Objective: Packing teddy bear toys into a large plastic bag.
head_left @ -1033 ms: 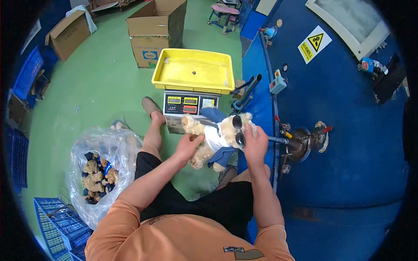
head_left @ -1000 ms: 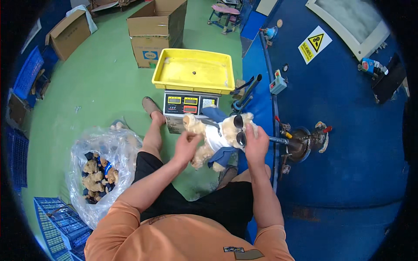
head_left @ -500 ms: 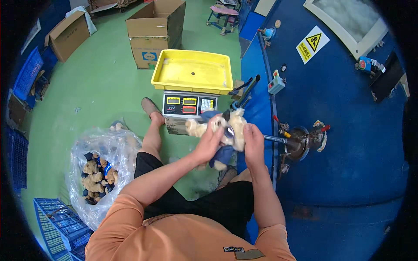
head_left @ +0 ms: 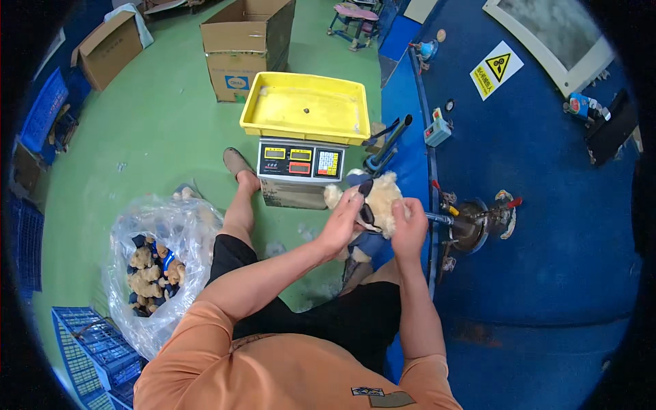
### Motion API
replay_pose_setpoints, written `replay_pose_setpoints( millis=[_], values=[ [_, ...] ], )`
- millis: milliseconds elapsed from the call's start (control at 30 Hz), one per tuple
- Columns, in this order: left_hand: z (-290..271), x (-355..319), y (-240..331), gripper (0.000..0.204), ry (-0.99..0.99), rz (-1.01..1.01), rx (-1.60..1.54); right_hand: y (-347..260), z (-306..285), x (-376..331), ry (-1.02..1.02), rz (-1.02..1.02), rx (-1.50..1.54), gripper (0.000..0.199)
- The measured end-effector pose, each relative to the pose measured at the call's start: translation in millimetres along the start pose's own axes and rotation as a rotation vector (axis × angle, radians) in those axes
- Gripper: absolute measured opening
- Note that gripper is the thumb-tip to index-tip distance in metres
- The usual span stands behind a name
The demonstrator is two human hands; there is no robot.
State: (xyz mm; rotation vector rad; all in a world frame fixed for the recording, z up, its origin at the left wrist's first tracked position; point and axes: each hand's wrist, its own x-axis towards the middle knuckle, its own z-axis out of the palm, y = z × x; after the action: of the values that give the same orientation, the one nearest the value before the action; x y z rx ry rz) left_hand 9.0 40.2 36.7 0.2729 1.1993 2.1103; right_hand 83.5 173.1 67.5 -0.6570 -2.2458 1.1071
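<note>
Both hands on the plush bear (head_left: 380,205), held in front of the scale (head_left: 298,164). Left hand (head_left: 342,222) grasping its face side, right hand (head_left: 410,229) clenched round its back at the metal nozzle (head_left: 441,219). Best to keep the bear steady and square on the nozzle.

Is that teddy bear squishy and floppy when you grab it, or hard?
Probably squishy: the teddy bear looks furry and plush, gripped between the left hand and right hand. Likely light for its size, since the hands alone hold it up. Its fuzzy surface should not slip easily.
</note>
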Motion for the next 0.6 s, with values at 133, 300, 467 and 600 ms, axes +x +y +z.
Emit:
replay_pose_setpoints(
  millis=[133, 300, 467, 600],
  values=[
    [4, 7, -3, 0.041, -0.037, 0.02, 0.118, 2, -11, 5, 0.01, 0.004, -0.004, 0.014],
    [5, 6, -6, 0.042, -0.044, 0.08, 0.2, 0, -11, 4, 0.043, -0.017, -0.039, 0.013],
    [16, 2, -26, 0.039, 0.053, 0.347, 0.311, -5, -14, 4, 0.062, -0.041, -0.072, 0.014],
    [19, -3, -34, 0.038, 0.102, 0.502, 0.39, -3, -15, 1, 0.044, -0.053, -0.073, 0.014]
  ],
)
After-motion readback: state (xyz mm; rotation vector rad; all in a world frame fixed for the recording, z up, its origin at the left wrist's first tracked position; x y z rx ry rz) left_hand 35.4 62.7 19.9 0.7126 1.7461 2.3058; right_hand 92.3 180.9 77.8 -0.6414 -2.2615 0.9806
